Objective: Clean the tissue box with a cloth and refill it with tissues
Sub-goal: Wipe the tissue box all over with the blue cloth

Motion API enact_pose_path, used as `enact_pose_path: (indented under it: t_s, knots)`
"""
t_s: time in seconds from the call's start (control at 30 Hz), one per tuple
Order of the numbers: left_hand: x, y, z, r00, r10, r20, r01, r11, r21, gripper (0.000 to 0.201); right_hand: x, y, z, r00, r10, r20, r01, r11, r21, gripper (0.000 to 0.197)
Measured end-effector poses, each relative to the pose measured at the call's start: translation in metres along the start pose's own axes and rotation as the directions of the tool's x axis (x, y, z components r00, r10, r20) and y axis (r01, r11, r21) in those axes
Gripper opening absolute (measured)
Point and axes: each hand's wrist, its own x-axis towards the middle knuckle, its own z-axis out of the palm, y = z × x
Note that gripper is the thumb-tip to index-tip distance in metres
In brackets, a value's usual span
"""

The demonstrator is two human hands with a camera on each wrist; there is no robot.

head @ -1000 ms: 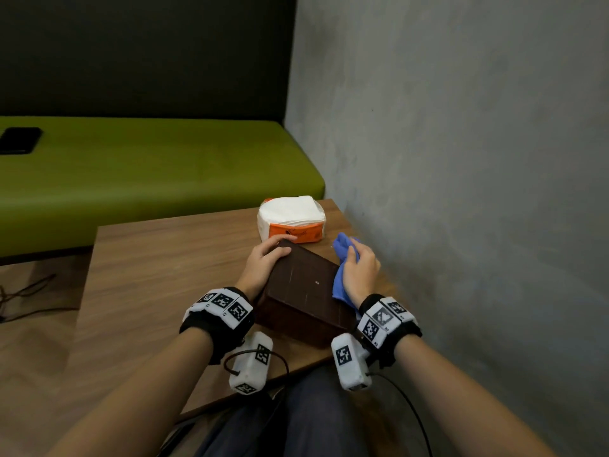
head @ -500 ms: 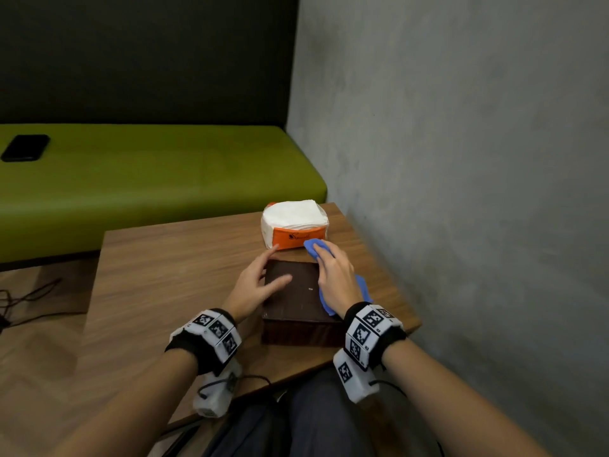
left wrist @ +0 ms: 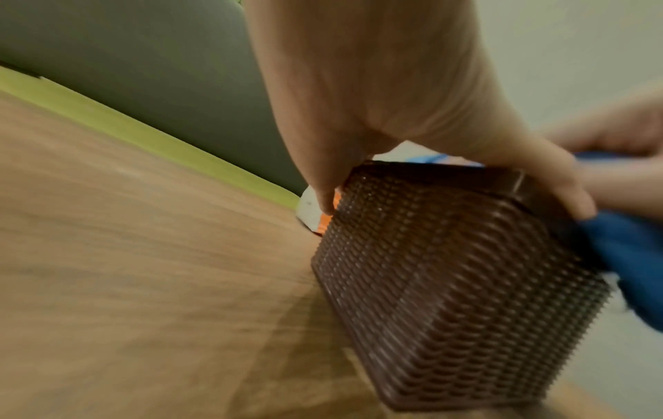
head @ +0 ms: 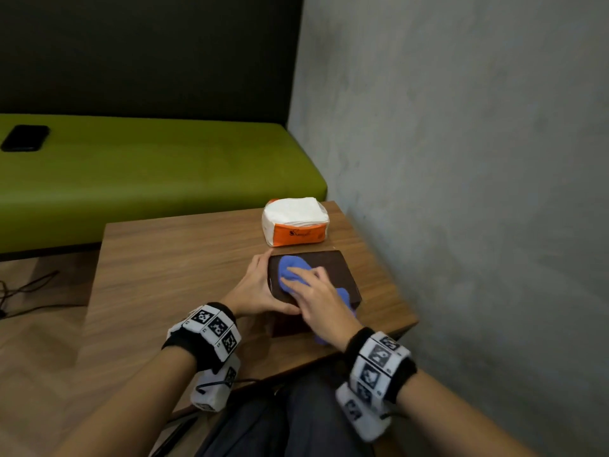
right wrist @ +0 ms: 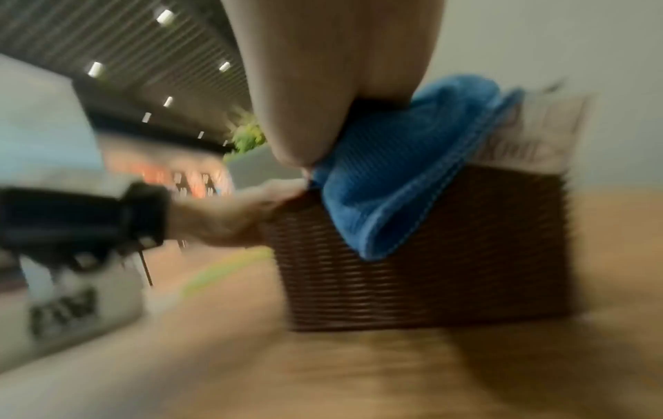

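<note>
Wiping tissue box top, right hand flat on cloth. Left hand gripping box's left edge. Tissue pack just beyond box, nearer right

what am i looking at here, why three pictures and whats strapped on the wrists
No machine here: a person is working with bare hands, wearing three cameras. The wide picture comes from a camera on the head, looking down at both hands. The other two come from small cameras strapped under each wrist, beneath bands with black and white marker squares; both are blurred.

On the wooden table stands a dark brown woven tissue box. The left hand grips its left side to steady it. The right hand presses a blue cloth flat on the lid, wiping. Behind the box lies an orange and white pack of tissues, not yet used. A black phone lies on the green bench.
</note>
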Motion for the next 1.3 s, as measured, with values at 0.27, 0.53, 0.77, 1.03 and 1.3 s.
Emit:
enact_pose_path:
  t_s: [0.27,0.53,0.77,1.03,1.3]
  knots:
    - [0.004,0.004,0.014,0.997,0.023,-0.076,-0.024,1.000,-0.005,0.134,0.039,-0.005,0.009,0.988,0.151,0.018,-0.151,0.988,0.019,0.031]
    - [0.004,0.001,0.011,0.996,0.019,-0.084,-0.018,1.000,0.008,0.134,0.026,0.038,-0.010,0.962,0.273,-0.032,-0.273,0.962,-0.007,0.032]
    - [0.005,-0.005,0.003,0.995,0.051,-0.084,-0.051,0.999,0.007,0.128,0.016,0.014,-0.010,0.995,-0.016,0.103,0.008,0.997,0.073,0.032]
    - [0.003,0.005,-0.004,0.999,-0.021,0.050,0.011,0.981,0.191,0.142,0.040,0.019,0.001,0.976,0.216,0.001,-0.216,0.976,0.039,0.033]
    - [-0.009,-0.025,0.007,0.948,0.303,-0.098,-0.289,0.948,0.136,0.109,0.025,0.000,0.010,0.985,0.173,-0.016,-0.169,0.977,0.132,0.033]
